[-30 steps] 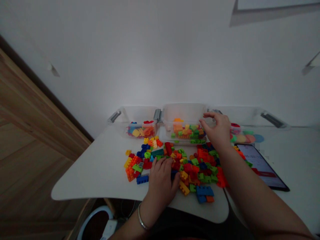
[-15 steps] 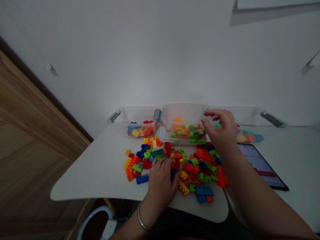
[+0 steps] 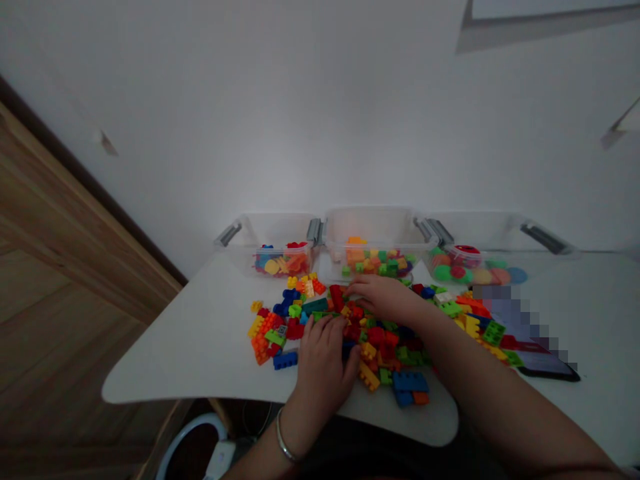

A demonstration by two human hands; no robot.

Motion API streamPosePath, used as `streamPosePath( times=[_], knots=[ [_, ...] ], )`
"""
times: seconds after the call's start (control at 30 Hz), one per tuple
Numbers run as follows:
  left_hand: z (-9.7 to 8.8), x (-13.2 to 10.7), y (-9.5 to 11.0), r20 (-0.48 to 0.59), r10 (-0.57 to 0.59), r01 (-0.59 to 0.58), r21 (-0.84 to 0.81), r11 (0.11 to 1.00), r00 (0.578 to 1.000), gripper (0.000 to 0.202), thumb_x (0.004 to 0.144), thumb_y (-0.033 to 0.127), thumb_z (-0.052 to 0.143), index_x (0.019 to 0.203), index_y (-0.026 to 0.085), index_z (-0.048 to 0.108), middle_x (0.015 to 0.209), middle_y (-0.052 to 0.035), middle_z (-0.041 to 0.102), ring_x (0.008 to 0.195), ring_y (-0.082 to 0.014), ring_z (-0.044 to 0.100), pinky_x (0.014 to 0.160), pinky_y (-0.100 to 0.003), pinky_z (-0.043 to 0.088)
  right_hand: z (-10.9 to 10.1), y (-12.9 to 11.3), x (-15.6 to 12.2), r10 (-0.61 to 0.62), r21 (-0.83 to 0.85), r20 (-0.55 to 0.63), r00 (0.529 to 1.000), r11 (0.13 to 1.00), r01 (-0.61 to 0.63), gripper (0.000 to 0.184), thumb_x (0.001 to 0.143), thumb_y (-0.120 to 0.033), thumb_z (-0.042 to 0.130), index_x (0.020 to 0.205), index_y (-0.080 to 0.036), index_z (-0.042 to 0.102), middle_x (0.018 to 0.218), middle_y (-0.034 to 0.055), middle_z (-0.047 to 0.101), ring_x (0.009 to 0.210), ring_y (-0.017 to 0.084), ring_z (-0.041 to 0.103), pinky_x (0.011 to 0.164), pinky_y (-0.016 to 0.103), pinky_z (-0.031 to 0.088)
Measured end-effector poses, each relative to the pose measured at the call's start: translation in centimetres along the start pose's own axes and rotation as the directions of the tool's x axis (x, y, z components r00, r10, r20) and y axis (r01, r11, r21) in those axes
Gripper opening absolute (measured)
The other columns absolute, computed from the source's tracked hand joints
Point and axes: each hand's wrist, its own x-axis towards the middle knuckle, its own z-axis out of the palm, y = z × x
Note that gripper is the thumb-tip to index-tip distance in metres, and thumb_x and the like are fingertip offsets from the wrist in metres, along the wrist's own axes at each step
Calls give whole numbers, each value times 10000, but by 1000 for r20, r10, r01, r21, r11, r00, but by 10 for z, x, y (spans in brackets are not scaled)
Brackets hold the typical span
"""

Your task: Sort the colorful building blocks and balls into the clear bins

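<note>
A pile of colourful plastic toy bricks [image 3: 385, 337] lies spread over the white table. My left hand [image 3: 325, 360] rests on the pile's near side, fingers laid over the bricks beside a green brick [image 3: 324, 313], thumb apart. A silver bangle [image 3: 284, 437] circles that wrist. Across the back of the pile reaches my right hand [image 3: 383, 297], its fingers pointing left and somewhat apart. Its fingertips are close to a red brick [image 3: 337, 298], and no held brick shows. The right forearm covers part of the pile.
Along the wall stand three clear bins: the left bin [image 3: 270, 230] with mixed pieces, the middle bin [image 3: 370, 227] with bricks, the right bin [image 3: 480, 230] with round pieces. A tablet [image 3: 550, 370] lies right, bricks near it. The table's edge [image 3: 200, 401] runs in front.
My right hand has moved down and left from above the middle bin's right side to the back of the brick pile. My left hand stays put.
</note>
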Motion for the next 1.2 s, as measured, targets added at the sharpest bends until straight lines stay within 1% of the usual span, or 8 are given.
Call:
streamPosePath(
  times=[0.17,0.3,0.47,0.63,0.87,0.93,1.1,1.2],
  knots=[
    [0,0,1,7,-9,9,-10,1000,1000,362,866,256,544,1210,144,544,1180,-120,669,1137,-305,580,1071,-592,380,-1,3,-1,42,-40,24,999,998,-41,285,886,-187,509,1100,-209,695,1109,78,679,1053,230,617,890,333,478],
    [-1,0,1,9,-19,19,-13,1000,1000,366,868,261,544,1217,153,544,1184,-119,668,1144,-303,580,1080,-589,372,1,9,-1,51,-68,100,994,997,-44,256,863,-207,539,1032,-240,729,1056,59,700,1029,231,632,844,315,479],
    [-1,0,1,11,-11,12,-13,1000,1000,371,868,254,544,1224,148,542,1197,-121,664,1149,-302,576,1077,-590,374,-1,13,-1,148,-84,150,978,987,-136,281,849,-187,523,1027,-242,734,1044,62,722,976,232,659,800,311,490],
    [-2,1,1,24,-21,21,-13,1000,1000,380,857,245,563,1220,134,549,1198,-119,665,1154,-303,575,1078,-592,376,-9,13,-6,214,-57,116,970,976,-209,324,855,-171,505,1095,-226,715,1127,83,715,1046,248,655,872,342,491],
    [-3,0,1,36,-17,18,-15,1000,999,366,867,246,549,1216,139,546,1209,-119,661,1163,-306,566,1079,-593,370,-17,8,-14,282,-117,137,950,957,-267,325,808,-170,553,1087,-224,711,1103,90,720,1038,276,663,841,371,510],
    [-3,0,1,28,-13,14,-18,1000,1000,359,868,248,545,1211,142,546,1205,-116,664,1159,-304,569,1079,-593,370,-18,6,-14,273,-113,144,951,960,-258,339,782,-147,566,1074,-235,713,1105,80,716,1049,269,656,839,358,509],
    [-2,0,2,21,-20,21,-22,1000,1000,362,863,245,547,1212,148,546,1206,-115,663,1155,-302,571,1085,-587,365,-16,6,-13,113,-13,221,969,994,-113,338,750,-134,599,1043,-255,717,1087,54,704,1022,238,651,862,336,494],
    [-3,0,2,30,-21,22,-21,1000,999,360,860,244,554,1207,147,550,1202,-116,664,1153,-304,571,1085,-589,365,-12,8,-12,113,-27,210,971,994,-110,309,757,-147,602,1029,-245,710,1059,59,702,1006,243,652,847,339,494]
  ],
)
